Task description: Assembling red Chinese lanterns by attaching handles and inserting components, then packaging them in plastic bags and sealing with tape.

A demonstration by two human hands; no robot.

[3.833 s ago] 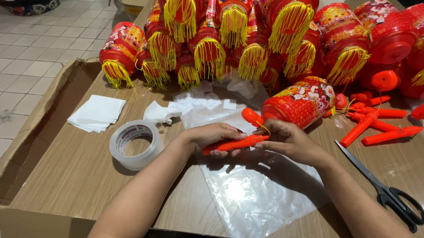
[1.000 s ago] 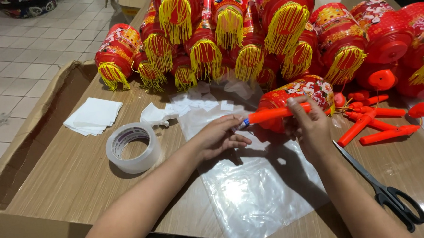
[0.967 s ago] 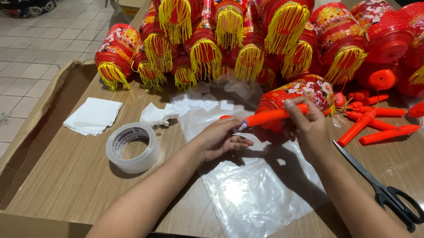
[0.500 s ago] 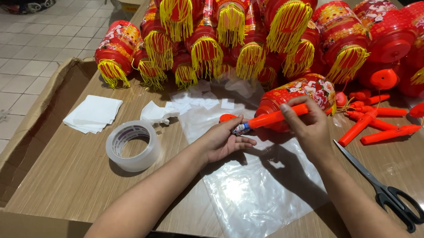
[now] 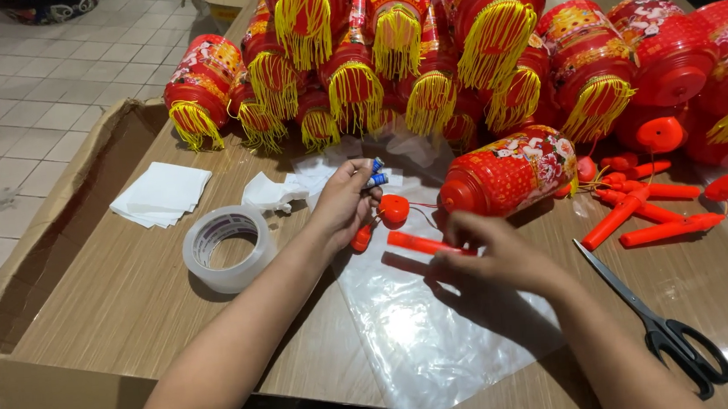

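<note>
The right hand pinches an orange stick over a clear bag. The left hand grips small blue batteries and an orange cap. Just beyond lies a red lantern, behind it a lantern pile.
</note>
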